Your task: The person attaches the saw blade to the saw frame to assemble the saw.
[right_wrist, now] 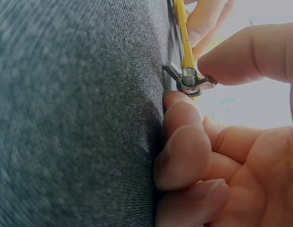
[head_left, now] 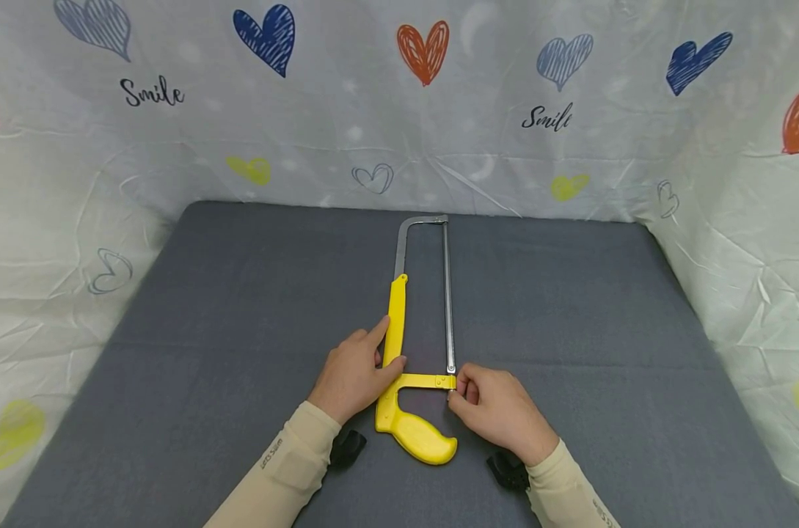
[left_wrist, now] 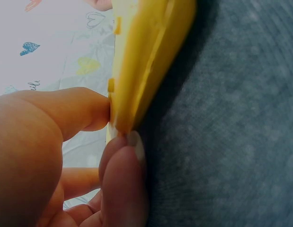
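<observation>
A yellow hacksaw lies flat on the gray table, its blade still mounted in the frame. The left hand pinches the yellow frame bar, steadying it. The right hand clamps thumb and fingers on 1 wing nut; the nut looks still threaded, so loosening seems barely begun.

Light: bright and even in the head view, soft from above.
Shadows: faint, small ones under the hands.
Edges: the cloth bends at the sides.
Left wrist view: the saw is blurry, too close.
Right wrist view: white glare behind the fingers.
</observation>
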`<state>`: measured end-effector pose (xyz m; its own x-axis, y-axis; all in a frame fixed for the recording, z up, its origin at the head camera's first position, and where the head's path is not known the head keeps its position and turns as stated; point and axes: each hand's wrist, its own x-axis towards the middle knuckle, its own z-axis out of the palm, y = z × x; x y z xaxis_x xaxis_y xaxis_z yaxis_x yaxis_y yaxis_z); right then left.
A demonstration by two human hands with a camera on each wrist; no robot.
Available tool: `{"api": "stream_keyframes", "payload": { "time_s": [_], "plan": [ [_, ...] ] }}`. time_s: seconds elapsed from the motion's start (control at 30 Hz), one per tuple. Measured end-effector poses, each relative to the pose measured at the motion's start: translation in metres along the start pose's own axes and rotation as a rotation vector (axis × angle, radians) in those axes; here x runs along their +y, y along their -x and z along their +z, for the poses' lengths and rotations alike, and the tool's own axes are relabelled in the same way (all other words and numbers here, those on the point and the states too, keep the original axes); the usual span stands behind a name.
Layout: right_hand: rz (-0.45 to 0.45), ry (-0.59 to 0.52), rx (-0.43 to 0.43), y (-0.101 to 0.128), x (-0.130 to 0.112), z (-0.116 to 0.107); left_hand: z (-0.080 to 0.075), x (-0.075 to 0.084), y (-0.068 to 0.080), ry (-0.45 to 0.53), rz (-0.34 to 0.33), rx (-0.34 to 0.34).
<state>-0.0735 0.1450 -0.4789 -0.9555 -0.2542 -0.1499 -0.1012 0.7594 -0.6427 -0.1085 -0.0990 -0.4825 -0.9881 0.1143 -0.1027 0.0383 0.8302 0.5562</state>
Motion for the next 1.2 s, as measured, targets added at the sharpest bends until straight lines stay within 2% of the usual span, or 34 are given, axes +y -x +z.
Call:
{"api": "stream_keyframes", "payload": {
  "time_s": [1.2],
  "plan": [
    [-0.021, 0.005, -0.009, 0.0002, 0.0017, -0.0002, -0.0028, 0.0022, 0.0010, 0.001, -0.015, -0.014]
  ]
}}
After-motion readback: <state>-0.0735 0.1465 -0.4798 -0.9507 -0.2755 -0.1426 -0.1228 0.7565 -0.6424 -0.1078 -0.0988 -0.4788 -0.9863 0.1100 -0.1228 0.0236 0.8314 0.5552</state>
